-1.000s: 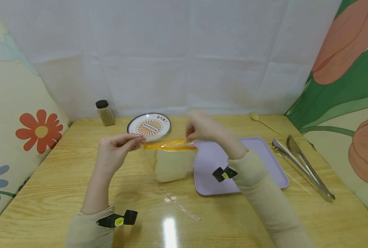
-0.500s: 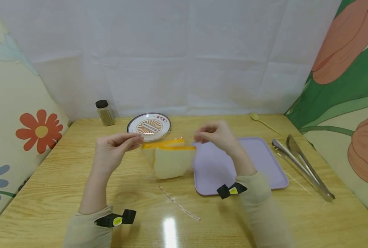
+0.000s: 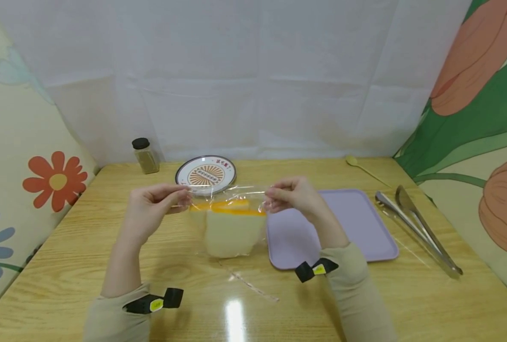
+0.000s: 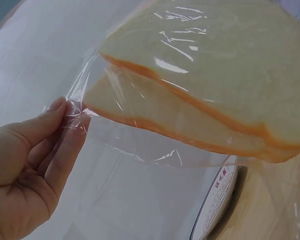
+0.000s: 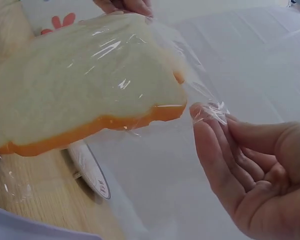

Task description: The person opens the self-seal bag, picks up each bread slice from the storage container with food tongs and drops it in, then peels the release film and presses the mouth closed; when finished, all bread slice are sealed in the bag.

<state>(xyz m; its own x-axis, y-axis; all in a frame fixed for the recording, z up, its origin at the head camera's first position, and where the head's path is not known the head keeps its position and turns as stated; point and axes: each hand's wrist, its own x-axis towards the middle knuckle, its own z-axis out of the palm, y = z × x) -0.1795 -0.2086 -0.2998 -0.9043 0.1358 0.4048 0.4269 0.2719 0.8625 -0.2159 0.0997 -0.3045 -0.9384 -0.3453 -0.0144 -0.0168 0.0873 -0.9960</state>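
Note:
A clear plastic bag [image 3: 236,191] hangs stretched between my two hands, with bread slices [image 3: 232,232] inside it. The slices are pale with orange-brown crusts, and two of them show in the left wrist view, lying one against the other [image 4: 190,105]. My left hand [image 3: 152,211] pinches the left corner of the bag's upper edge between thumb and fingers. At the opposite corner my right hand [image 3: 298,199] pinches the film [image 5: 212,112], which bunches at the fingertips.
Right of the bread lies a purple tray [image 3: 347,223], with metal tongs [image 3: 420,228] and a yellow spoon [image 3: 364,168] beyond it. A patterned plate [image 3: 206,173] and a black-capped jar [image 3: 145,156] stand at the back. A thin printed strip [image 3: 253,287] lies in front.
My right hand first came away from the bag's orange crust area, rightward, and now pinches the bag's right corner. The bag's upper edge is spread wide and the bread has shifted slightly left.

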